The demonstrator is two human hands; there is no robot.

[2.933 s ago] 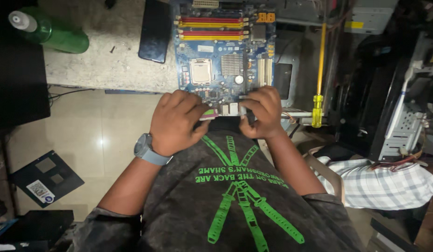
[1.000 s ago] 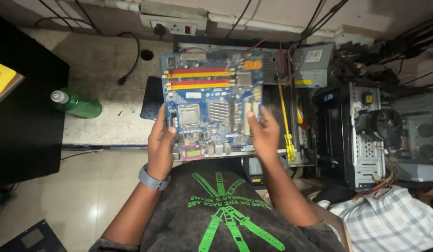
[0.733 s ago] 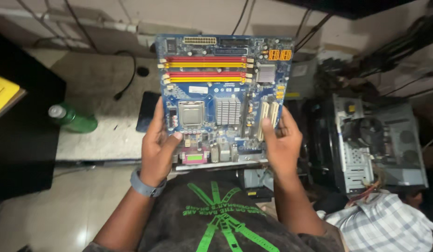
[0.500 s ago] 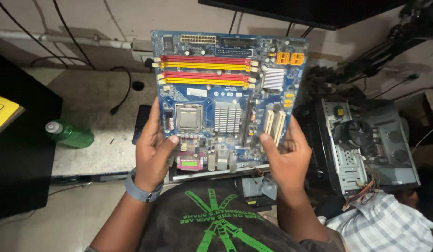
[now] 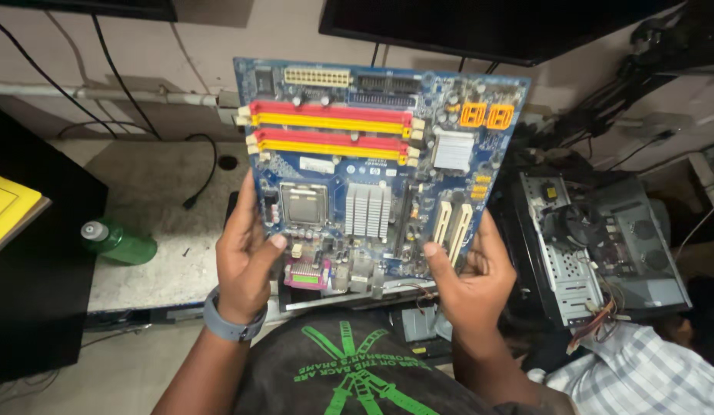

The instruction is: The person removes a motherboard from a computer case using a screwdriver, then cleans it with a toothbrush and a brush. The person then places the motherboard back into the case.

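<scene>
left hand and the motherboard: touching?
Touching. Head view: the left hand grips the blue motherboard at its left edge, thumb pressed on its face; the right hand holds the opposite side.

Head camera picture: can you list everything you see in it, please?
circuit board: one, blue with red and yellow slots, held up in the middle
bottle: one, green, lying on the bench at left
bench: one, grey, behind the board
computer case: one, open, grey, at right
cables: several, black, along the wall
screen: one, dark, top edge
yellow pad: one, far left
checked cloth: one, white and grey, bottom right
watch: one, grey, left wrist
left hand: grips the board's left edge
right hand: grips the board's lower right edge
</scene>
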